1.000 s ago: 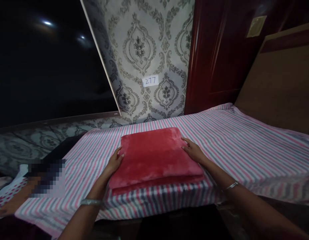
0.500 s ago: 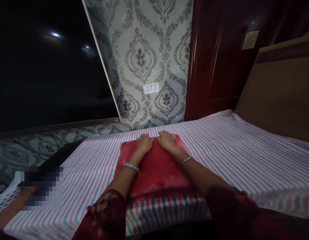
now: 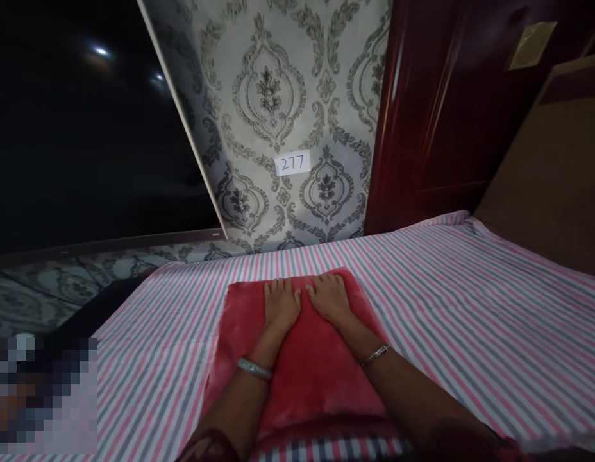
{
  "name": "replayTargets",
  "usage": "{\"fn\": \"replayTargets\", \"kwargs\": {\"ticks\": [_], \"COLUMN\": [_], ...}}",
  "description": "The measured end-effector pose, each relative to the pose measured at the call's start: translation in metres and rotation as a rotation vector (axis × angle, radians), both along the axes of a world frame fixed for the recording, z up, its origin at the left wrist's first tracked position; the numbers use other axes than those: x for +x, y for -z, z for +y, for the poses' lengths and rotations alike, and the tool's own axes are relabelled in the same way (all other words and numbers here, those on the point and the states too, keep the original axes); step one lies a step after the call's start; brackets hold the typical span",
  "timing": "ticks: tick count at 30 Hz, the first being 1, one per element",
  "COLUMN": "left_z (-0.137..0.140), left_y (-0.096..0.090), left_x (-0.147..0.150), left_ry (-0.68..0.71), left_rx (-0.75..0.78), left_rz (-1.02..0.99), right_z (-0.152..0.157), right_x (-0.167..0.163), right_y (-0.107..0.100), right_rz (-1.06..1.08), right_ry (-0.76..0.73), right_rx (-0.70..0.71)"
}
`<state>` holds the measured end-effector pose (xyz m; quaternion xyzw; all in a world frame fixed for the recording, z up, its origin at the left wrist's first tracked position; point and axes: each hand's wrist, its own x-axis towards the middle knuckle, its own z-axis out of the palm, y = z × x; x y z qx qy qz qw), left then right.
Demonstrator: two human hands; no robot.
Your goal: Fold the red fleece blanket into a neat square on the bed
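A flat red plush square [image 3: 307, 366], perhaps a cushion cover or a folded cloth, lies on a striped cloth [image 3: 422, 301] spread over the table. My left hand [image 3: 281, 303] rests palm down near its far edge, fingers stretched out and thumb pointing inward. Beside it, a small gap to the right, my right hand [image 3: 329, 296] also lies flat, fingers spread close to the far right corner. Neither hand grips anything. The near edge of the red piece looks thicker, and my forearms cover parts of its sides.
A large dark screen [image 3: 86, 141] stands at the left against patterned wallpaper. A paper label [image 3: 292, 162] reading 277 is on the wall. At right are a dark red door [image 3: 422, 128] and a brown cardboard panel [image 3: 557, 173]. A blurred-out person is at lower left.
Both hands have drawn slightly back from the far edge of the red piece and now lie flatter on it. The view has moved closer.
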<state>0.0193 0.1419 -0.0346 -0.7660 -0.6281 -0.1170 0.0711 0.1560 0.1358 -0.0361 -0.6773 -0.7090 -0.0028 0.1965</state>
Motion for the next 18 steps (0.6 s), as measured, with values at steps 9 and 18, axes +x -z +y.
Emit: {"fn": "replayTargets", "kwargs": {"ticks": [9, 18], "left_z": [-0.004, -0.012], "left_y": [-0.005, -0.022], "left_x": [-0.001, -0.010], "left_ry": [0.008, -0.005], "left_rx": [0.031, -0.023], "left_rz": [-0.048, -0.025], "right_z": [-0.006, -0.010], "right_x": [0.001, 0.003], "right_y": [-0.004, -0.005], "right_rz": [0.040, 0.031], "right_ry": [-0.006, -0.001], "right_rx": [0.032, 0.026]}}
